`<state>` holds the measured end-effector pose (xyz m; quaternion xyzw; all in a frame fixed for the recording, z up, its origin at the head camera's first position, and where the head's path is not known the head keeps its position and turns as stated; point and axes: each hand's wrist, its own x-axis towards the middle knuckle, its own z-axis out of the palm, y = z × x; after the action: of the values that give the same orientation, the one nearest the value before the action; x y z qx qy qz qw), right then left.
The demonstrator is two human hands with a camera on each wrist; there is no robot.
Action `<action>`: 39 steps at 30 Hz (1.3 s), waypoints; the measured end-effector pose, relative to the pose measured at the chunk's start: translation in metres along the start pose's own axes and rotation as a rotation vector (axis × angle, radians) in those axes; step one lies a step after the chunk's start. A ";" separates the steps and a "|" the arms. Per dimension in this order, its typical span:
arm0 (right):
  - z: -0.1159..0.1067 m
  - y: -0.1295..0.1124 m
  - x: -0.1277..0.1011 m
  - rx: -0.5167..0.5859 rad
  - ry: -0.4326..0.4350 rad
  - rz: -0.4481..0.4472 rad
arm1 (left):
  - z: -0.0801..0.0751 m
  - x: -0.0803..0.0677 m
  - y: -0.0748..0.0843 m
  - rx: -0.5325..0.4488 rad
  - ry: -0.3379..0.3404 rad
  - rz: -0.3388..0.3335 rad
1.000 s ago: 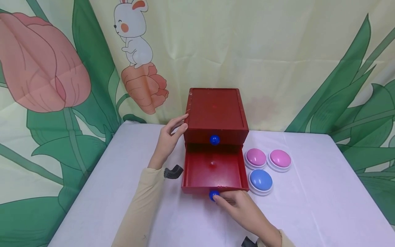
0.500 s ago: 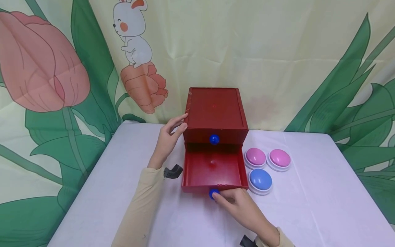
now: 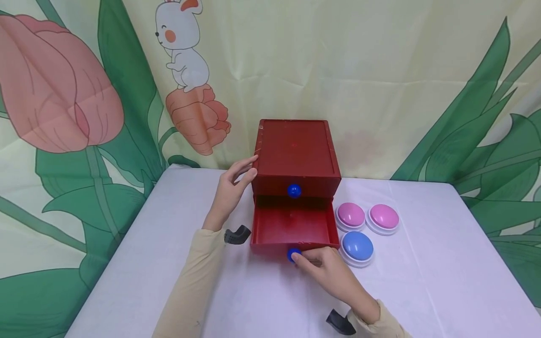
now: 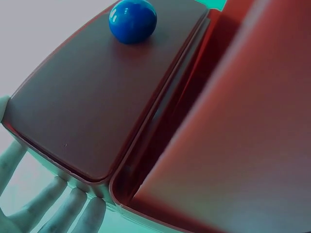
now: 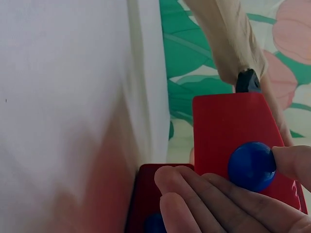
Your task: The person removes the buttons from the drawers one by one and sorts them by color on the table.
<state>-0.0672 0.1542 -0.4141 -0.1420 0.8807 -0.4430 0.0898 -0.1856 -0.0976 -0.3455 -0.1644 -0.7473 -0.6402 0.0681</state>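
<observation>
Right hand (image 3: 334,277) pinches the lower drawer's blue knob (image 3: 293,255); left hand (image 3: 230,190) rests flat against the red box (image 3: 296,155).

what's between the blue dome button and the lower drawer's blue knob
The right hand: its fingers lie between blue dome button and knob, head view.

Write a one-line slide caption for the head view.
Right hand pinches the blue knob of the open lower drawer; left hand steadies the red box.
</observation>
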 end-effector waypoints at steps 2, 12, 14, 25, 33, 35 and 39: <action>-0.001 0.001 0.003 -0.002 0.003 0.008 | 0.000 0.000 -0.001 -0.001 0.001 -0.002; -0.003 0.003 0.012 0.021 -0.016 0.025 | -0.001 0.000 -0.002 0.002 -0.004 -0.015; -0.004 0.003 0.013 0.018 -0.019 0.026 | -0.001 0.000 -0.003 0.000 -0.003 -0.013; -0.009 0.000 0.017 0.024 -0.012 -0.017 | -0.002 0.002 -0.006 0.003 -0.003 -0.007; -0.010 0.003 0.026 0.026 0.011 -0.033 | -0.002 0.002 -0.006 -0.003 -0.006 -0.014; -0.009 0.005 0.029 0.014 0.019 -0.045 | -0.002 0.002 -0.006 -0.008 -0.005 -0.016; -0.010 0.007 0.037 0.027 0.026 -0.068 | -0.002 0.002 -0.005 -0.008 -0.004 -0.015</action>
<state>-0.1058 0.1536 -0.4154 -0.1650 0.8703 -0.4595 0.0652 -0.1897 -0.0994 -0.3490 -0.1603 -0.7460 -0.6434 0.0613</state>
